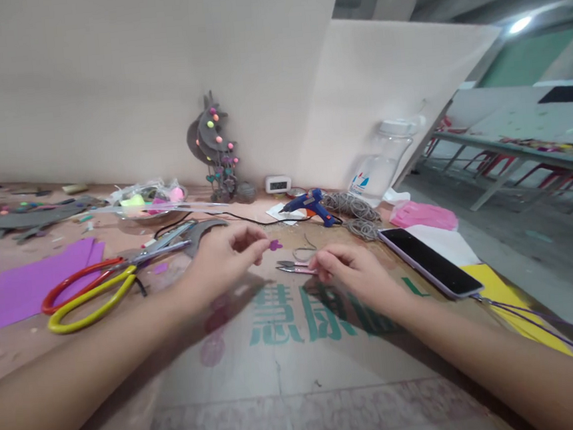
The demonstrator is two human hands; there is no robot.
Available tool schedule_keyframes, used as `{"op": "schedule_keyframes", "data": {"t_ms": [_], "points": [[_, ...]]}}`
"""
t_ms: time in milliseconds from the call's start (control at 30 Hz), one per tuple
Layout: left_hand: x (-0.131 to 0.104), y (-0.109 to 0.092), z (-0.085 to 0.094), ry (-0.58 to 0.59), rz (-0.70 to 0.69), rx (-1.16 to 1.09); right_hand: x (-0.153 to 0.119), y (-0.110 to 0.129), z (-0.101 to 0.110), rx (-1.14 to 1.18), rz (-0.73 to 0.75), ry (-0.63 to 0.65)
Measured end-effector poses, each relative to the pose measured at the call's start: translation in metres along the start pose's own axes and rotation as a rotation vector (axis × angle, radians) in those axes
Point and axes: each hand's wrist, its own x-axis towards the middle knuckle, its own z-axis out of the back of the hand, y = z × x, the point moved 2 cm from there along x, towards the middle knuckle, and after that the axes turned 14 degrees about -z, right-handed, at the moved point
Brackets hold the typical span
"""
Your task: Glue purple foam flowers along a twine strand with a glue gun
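Between thumb and fingers, my left hand (234, 252) pinches a small purple felt cutout (276, 245). To its right, my right hand (346, 266) is closed on pink-handled thread snips (296, 268), their blades pointing left. The snips sit low above the printed cardboard (285, 376), and I cannot tell whether they touch it. A short grey cord (302, 252) lies just beyond the snips. Large scissors (92, 292) with red and yellow handles rest left of my left hand, partly over purple felt sheets (32, 284).
At the back stand a grey hanging ornament (215, 147) with bright pompoms, a small digital timer (278, 184) and a clear bottle (377, 163). A blue glue gun (313, 206) lies near grey cord bundles (351, 209). On the right is a phone (431, 262); a bowl of pompoms (148, 204) sits at left.
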Motion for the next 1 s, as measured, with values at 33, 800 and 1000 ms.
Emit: {"op": "schedule_keyframes", "data": {"t_ms": [33, 800, 1000], "points": [[-0.006, -0.004, -0.004, 0.003, -0.122, 0.086, -0.002, 0.002, -0.002, 0.095, -0.049, 0.082], [-0.02, -0.014, -0.037, 0.191, -0.068, -0.05, -0.015, 0.005, -0.027, 0.408, -0.123, 0.116], [-0.024, -0.013, -0.041, 0.199, -0.099, -0.064, -0.018, 0.008, -0.027, 0.224, 0.031, -0.008]]}}
